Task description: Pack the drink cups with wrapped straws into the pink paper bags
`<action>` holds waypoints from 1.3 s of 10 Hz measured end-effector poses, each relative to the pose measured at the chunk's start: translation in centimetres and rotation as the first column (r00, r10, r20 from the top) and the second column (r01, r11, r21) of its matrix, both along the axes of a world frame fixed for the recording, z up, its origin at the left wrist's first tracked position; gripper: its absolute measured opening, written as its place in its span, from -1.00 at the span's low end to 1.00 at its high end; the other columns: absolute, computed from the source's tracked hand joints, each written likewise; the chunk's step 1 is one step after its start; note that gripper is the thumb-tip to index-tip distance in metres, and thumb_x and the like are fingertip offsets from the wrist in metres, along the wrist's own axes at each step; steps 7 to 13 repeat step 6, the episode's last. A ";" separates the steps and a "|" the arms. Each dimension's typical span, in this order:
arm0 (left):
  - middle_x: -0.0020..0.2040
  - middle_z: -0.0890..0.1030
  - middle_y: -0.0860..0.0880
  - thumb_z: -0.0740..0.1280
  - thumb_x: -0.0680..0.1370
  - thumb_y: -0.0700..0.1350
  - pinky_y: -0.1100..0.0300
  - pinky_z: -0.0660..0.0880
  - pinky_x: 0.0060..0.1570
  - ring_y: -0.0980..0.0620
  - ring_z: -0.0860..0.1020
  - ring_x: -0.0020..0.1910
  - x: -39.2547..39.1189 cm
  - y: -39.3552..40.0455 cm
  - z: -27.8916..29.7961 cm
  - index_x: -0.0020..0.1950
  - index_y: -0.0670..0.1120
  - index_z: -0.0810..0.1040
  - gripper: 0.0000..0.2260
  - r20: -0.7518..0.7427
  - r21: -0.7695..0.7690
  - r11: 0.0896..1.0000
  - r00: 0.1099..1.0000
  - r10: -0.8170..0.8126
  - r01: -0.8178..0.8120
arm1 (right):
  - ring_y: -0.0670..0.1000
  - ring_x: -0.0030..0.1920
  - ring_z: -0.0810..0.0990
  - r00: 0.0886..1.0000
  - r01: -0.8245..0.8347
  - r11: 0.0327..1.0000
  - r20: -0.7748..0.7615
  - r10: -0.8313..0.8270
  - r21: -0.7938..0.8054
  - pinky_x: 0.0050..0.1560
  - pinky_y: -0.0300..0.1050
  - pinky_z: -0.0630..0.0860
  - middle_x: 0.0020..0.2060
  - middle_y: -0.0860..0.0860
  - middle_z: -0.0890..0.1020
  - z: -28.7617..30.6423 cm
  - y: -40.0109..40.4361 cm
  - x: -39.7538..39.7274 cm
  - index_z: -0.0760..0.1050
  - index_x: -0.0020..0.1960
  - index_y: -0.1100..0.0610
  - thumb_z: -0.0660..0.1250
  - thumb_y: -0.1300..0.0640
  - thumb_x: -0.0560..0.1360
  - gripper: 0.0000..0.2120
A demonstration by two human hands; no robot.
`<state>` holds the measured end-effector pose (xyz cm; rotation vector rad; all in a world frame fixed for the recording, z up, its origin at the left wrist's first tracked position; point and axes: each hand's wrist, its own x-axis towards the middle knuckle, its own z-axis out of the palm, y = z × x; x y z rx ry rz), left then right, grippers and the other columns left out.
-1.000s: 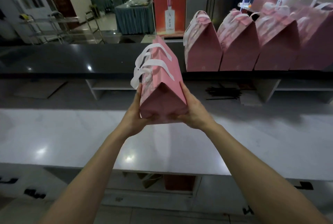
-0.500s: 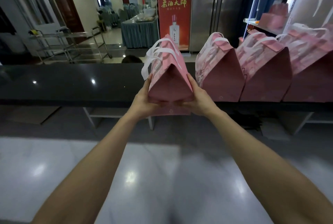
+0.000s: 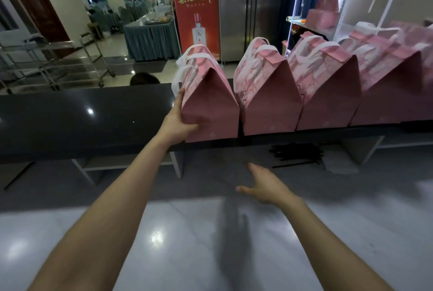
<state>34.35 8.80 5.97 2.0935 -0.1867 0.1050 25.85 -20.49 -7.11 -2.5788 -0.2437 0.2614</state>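
- While it stands upright on the black counter [image 3: 82, 122], the leftmost pink paper bag [image 3: 210, 103] is grasped low on its left side by the left hand [image 3: 179, 119], thumb across its front
- Three more closed pink bags [image 3: 328, 94] stand in a row just to its right
- The right hand [image 3: 264, 186] hangs above the white worktop [image 3: 187, 244], fingers loose and holding nothing

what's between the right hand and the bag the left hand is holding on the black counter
Nothing visible. The right hand hangs open over the white worktop, below and in front of the pink bag. Only open space lies between them. The left hand grips the bag's left lower corner.
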 end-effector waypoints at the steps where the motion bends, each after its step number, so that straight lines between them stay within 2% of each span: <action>1: 0.50 0.54 0.06 0.72 0.29 0.27 0.12 0.55 0.38 0.04 0.57 0.43 1.5 -0.4 -0.2 0.74 0.38 -0.06 0.25 0.012 -0.003 1.000 1.000 0.001 -0.001 | 0.12 0.61 0.36 1.000 0.007 1.000 -0.019 -0.008 -0.026 0.56 0.02 0.38 0.64 0.07 0.37 -0.6 -0.4 0.1 0.18 0.74 0.04 0.47 -0.34 0.55 -0.06; 2: 0.53 0.52 0.09 0.75 0.27 0.26 -0.04 0.53 0.49 0.07 0.56 0.46 2.3 -0.6 -0.5 0.74 0.36 -0.02 0.27 0.018 -0.024 0.999 1.000 -0.021 0.022 | 0.12 0.59 0.39 1.000 0.011 0.999 -0.025 -0.012 -0.043 0.53 0.01 0.39 0.61 0.07 0.41 -1.0 -0.7 0.3 0.22 0.72 0.05 0.47 -0.34 0.55 -0.09; 3: 0.54 0.50 0.12 0.76 0.23 0.30 -0.07 0.54 0.48 0.08 0.55 0.47 2.3 -0.4 -0.7 0.73 0.39 -0.02 0.28 0.015 -0.029 0.999 0.999 -0.034 0.034 | 0.11 0.59 0.39 0.999 0.010 0.999 -0.031 -0.011 -0.041 0.54 0.02 0.39 0.61 0.07 0.42 -1.3 -0.9 0.5 0.24 0.72 0.05 0.46 -0.34 0.55 -0.10; 5: 0.52 0.51 0.18 0.76 0.18 0.34 -0.05 0.53 0.50 0.12 0.55 0.46 1.7 -0.3 -0.5 0.71 0.43 -0.12 0.36 -0.035 -0.009 1.000 0.999 -0.005 0.005 | 0.10 0.58 0.40 0.999 -0.003 0.999 -0.034 0.001 -0.034 0.52 -0.01 0.40 0.60 0.06 0.43 -1.5 -0.8 0.5 0.24 0.71 0.03 0.47 -0.31 0.57 -0.13; 6: 0.56 0.52 0.09 0.80 0.15 0.28 -0.12 0.54 0.49 0.08 0.57 0.47 1.1 0.3 -0.1 0.75 0.33 -0.14 0.44 -0.055 -0.034 0.999 0.998 -0.006 0.004 | 0.10 0.61 0.37 0.999 -0.017 0.999 -0.046 0.016 -0.028 0.56 0.01 0.38 0.63 0.05 0.40 -1.5 -0.5 0.2 0.23 0.72 0.04 0.46 -0.31 0.58 -0.12; 13: 0.56 0.52 0.09 0.80 0.15 0.28 -0.12 0.54 0.49 0.08 0.57 0.47 1.1 0.3 -0.1 0.75 0.33 -0.14 0.44 -0.055 -0.034 0.999 0.998 -0.006 0.004 | 0.10 0.61 0.37 0.999 -0.017 0.999 -0.046 0.016 -0.028 0.56 0.01 0.38 0.63 0.05 0.40 -1.5 -0.5 0.2 0.23 0.72 0.04 0.46 -0.31 0.58 -0.12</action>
